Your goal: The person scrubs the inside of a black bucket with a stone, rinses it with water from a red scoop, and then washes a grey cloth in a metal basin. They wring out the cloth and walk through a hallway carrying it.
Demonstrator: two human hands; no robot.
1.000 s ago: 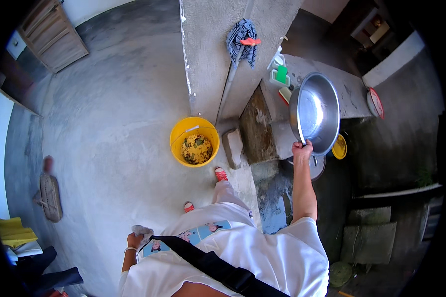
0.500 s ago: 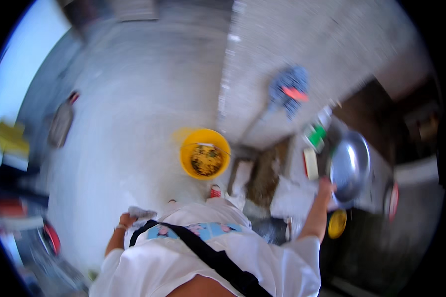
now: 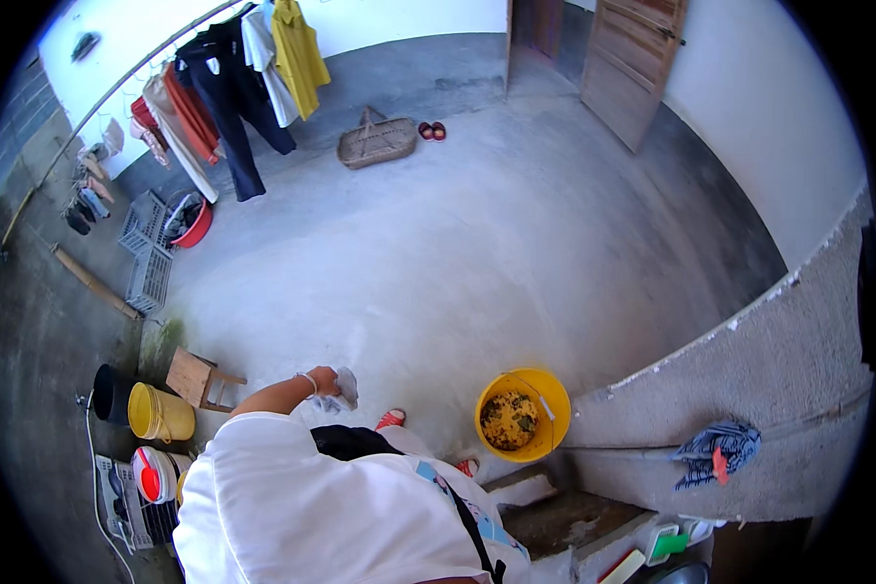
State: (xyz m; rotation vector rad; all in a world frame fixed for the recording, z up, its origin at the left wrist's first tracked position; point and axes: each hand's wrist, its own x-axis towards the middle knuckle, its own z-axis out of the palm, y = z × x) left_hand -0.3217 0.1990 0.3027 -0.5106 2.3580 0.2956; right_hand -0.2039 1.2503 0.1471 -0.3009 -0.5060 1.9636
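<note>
My left hand (image 3: 324, 381) is closed round a crumpled grey cloth (image 3: 345, 391), held low in front of me above the concrete floor. Its arm reaches forward from a white sleeve. My right hand is out of the picture. To the right of my feet stands a yellow bucket (image 3: 550, 426) with a wire handle and yellowish scraps with dark bits inside. At the lower right, a metal basin (image 3: 689, 574) shows only its edge, beside a green and white brush (image 3: 669, 544).
A wooden stool (image 3: 199, 378) and several buckets, one yellow (image 3: 156, 414), stand at left. Clothes (image 3: 234, 97) hang from a pole above grey crates (image 3: 149, 277) and a red tub (image 3: 197, 226). Farther off lie a wicker basket (image 3: 380, 144) and slippers (image 3: 432, 130). A low wall bears a blue cloth (image 3: 735, 448).
My view has swung left, bringing the hanging clothes, stool and door into sight. My right hand, earlier at the metal basin, has left the picture. The left still holds the cloth.
</note>
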